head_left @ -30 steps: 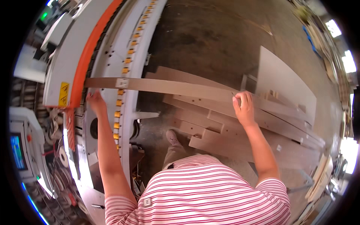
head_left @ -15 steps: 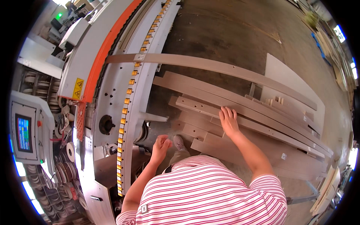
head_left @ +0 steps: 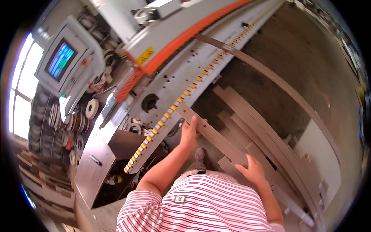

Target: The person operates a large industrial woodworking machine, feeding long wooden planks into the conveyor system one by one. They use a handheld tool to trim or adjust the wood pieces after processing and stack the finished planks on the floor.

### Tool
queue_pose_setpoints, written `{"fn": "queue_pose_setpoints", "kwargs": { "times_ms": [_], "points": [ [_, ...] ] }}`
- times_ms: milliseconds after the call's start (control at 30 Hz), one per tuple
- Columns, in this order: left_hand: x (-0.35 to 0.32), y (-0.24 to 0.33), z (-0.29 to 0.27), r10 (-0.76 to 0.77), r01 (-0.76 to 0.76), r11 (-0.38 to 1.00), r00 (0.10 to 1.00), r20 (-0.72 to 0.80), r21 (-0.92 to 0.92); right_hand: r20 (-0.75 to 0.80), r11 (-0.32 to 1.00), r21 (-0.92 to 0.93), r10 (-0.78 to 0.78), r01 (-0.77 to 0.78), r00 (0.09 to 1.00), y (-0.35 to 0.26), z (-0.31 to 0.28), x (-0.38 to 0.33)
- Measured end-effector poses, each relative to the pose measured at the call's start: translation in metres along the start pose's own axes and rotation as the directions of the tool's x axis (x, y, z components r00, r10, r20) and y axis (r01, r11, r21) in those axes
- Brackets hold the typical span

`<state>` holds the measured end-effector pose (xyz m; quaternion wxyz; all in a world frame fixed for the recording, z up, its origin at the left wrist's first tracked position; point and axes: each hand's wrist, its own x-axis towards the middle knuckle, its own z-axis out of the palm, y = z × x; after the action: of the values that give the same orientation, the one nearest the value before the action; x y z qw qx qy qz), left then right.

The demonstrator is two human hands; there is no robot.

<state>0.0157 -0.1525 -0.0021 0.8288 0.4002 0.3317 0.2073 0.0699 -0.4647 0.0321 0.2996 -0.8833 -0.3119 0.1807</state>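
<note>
Concrete floor [head_left: 297, 46] stretches across the upper right of a workshop, where a grey machine [head_left: 166, 36] with an orange edge runs diagonally from the frame's top. At center, a worker in a red-and-white striped shirt [head_left: 216, 201] handles a narrow brown board [head_left: 222, 141], its upper end beside a row of yellow rollers [head_left: 186, 92]. Fingers of the left hand [head_left: 189, 133] hold it near that end; the right hand [head_left: 253, 170] touches it farther down, though whether its fingers close around it cannot be told. More brown boards [head_left: 257, 120] lie at lower right, below a long strip [head_left: 266, 71] reaching from the machine.
</note>
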Motion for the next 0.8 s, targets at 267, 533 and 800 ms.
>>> {"fn": "queue_pose_setpoints", "kwargs": {
  "times_ms": [267, 533, 800],
  "points": [
    [0.127, 0.084, -0.128, 0.387, -0.219, 0.901, 0.794, -0.468, 0.375, 0.366, 0.949, -0.144, 0.316, -0.282, 0.875, 0.130, -0.022, -0.101],
    [0.182, 0.093, -0.145, 0.467, -0.091, 0.831, 0.651, -0.599, 0.548, 0.121, 0.953, -0.299, 0.089, -0.049, 0.989, 0.051, 0.009, -0.043],
    [0.204, 0.119, -0.175, 0.416, 0.024, 0.821, 0.660, -0.626, 0.571, 0.179, 0.935, -0.352, 0.120, -0.051, 0.976, 0.005, 0.010, 0.005]
  ]
}}
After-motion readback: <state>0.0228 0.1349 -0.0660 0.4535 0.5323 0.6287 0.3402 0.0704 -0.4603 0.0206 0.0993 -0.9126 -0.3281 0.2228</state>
